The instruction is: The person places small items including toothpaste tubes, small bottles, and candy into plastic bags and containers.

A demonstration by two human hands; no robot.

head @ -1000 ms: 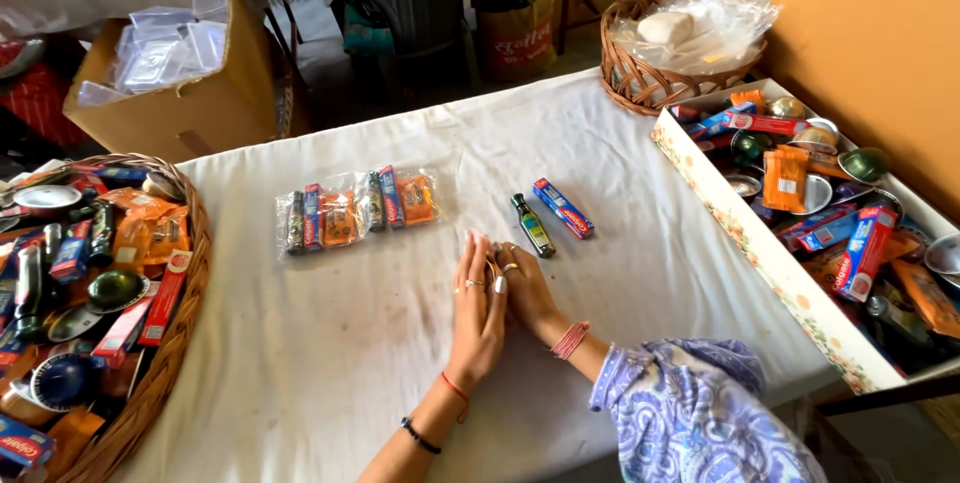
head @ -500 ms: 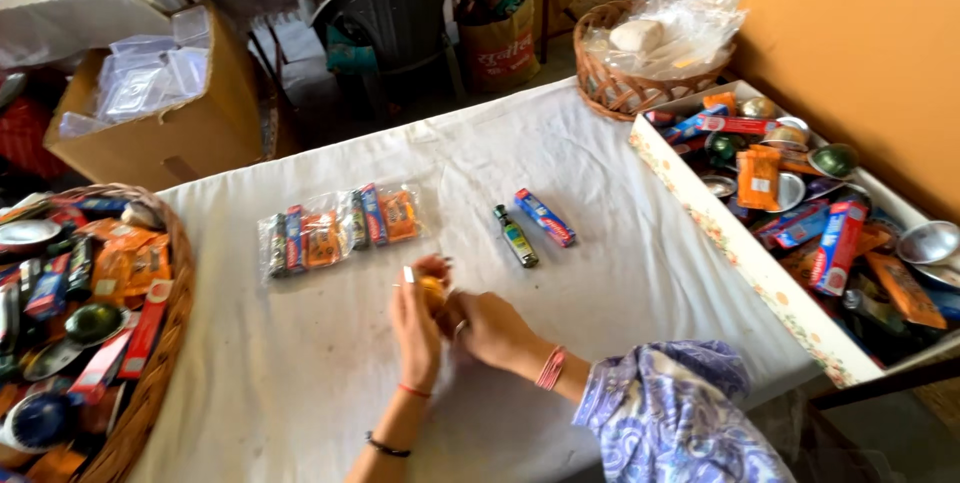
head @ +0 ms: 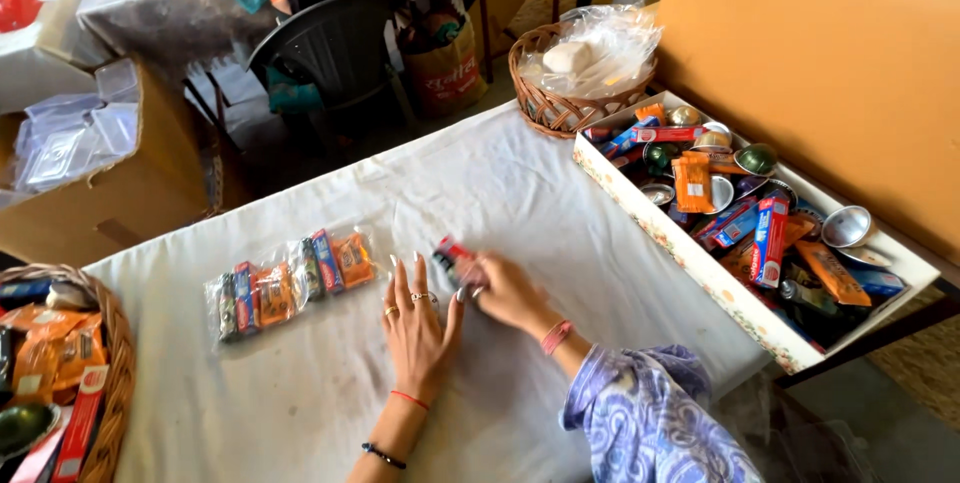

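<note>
The small red-and-dark flat packets (head: 452, 256) lie on the white cloth-covered table (head: 560, 203), near its middle, and the right hand (head: 505, 290) is curled over them with its fingertips closing on their near end, so that only the far ends show; how many packets are under the fingers cannot be told. The left hand (head: 418, 328) rests flat and spread beside them, palm down on the cloth, holding nothing. Just to the left lie two clear plastic pouches (head: 290, 281) already filled, each showing a row of small items in orange, blue and red through the film, so the packing looks partly done, with the loose packets under the right hand not yet bagged. Plenty of stock seems left: the long white tray (head: 690, 253) at the right edge of the table is heaped with orange, red and blue packets and small metal bowls, and the woven basket (head: 105, 383) at the left edge holds more. A second wicker basket (head: 560, 108) with a plastic-wrapped bundle stands at the far corner.
</note>
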